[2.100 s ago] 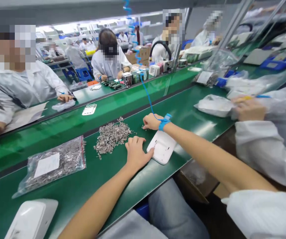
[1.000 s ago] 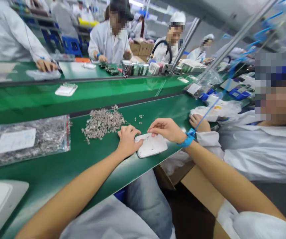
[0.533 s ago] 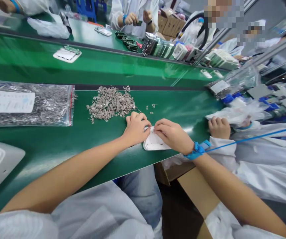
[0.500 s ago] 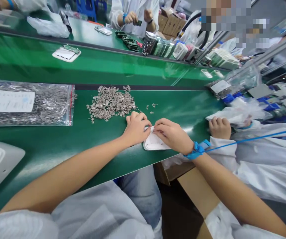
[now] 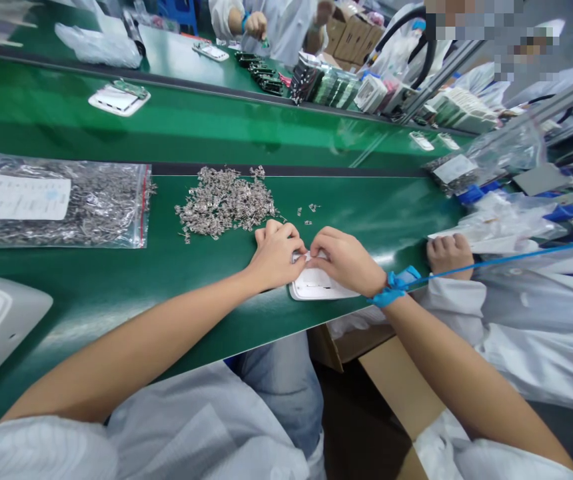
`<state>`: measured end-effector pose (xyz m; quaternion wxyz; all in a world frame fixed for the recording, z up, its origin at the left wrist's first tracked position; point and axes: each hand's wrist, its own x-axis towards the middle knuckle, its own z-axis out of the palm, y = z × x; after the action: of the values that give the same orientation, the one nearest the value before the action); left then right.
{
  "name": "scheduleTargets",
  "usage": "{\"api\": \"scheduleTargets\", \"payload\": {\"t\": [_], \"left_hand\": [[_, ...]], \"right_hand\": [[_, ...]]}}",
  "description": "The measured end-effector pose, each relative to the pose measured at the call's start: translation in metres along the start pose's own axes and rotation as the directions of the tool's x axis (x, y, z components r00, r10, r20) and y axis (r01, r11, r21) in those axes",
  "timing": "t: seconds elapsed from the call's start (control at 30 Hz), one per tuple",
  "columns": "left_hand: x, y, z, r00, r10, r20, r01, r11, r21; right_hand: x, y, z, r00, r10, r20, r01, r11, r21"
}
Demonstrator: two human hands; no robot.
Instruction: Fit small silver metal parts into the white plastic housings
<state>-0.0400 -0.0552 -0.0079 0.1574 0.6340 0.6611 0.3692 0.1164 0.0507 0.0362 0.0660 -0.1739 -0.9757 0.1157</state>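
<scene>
White plastic casing lay at the near edge of the green worktop, both hands together on its far end. Left hand and right hand pressed curled fingertips there, just below the pile of small metal parts.

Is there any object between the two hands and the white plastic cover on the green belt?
Nothing visible. The left hand and the right hand both rest directly on the far edge of the white plastic cover. The pile of metal clips lies beyond the hands, apart from the cover.
</scene>
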Motion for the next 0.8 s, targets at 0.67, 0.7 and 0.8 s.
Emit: {"api": "scheduleTargets", "payload": {"t": [0.67, 0.7, 0.8], "left_hand": [[-0.003, 0.008, 0.008, 0.998, 0.038, -0.050, -0.031, 0.989, 0.145], [-0.004, 0.009, 0.009, 0.997, 0.055, -0.050, -0.045, 0.984, 0.171], [-0.005, 0.011, 0.010, 0.995, 0.087, -0.052, -0.075, 0.976, 0.207]], "right_hand": [[-0.050, -0.004, 0.011, 0.969, -0.116, -0.219, 0.119, 0.993, -0.002], [-0.051, -0.005, 0.011, 0.970, -0.112, -0.218, 0.113, 0.994, -0.007], [-0.052, -0.006, 0.012, 0.971, -0.105, -0.213, 0.099, 0.994, -0.036]]}}
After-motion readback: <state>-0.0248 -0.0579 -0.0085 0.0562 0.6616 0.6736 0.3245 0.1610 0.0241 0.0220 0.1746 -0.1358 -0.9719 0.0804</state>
